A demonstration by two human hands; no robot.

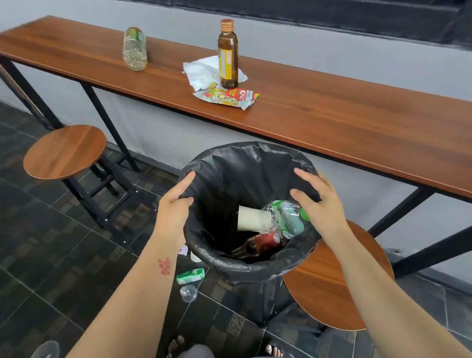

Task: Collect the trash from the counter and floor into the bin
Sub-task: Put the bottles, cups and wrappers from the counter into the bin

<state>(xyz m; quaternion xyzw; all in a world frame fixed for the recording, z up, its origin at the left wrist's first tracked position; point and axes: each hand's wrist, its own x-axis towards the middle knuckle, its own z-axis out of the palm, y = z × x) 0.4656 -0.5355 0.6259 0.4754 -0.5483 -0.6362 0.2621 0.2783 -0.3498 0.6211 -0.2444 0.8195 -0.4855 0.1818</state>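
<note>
Head view: a lined bin (244, 161), part filled, is seen before the bench (338, 118). The left hand (174, 210) is laid at its rim, grip not discernible. Fingers (304, 174) of the right hand (321, 202) are spread, empty. Upright on the bench is a glass bottle (227, 55), judged heavy and breakable, best gripped mid-body; beside it lies a limp wrapper (226, 95).

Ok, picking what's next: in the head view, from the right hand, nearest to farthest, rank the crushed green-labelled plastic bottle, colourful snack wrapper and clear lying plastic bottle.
1. Crushed green-labelled plastic bottle, in the black-lined bin under the right hand.
2. Colourful snack wrapper, on the wooden counter, near its edge.
3. Clear plastic bottle, far left along the counter.
</note>
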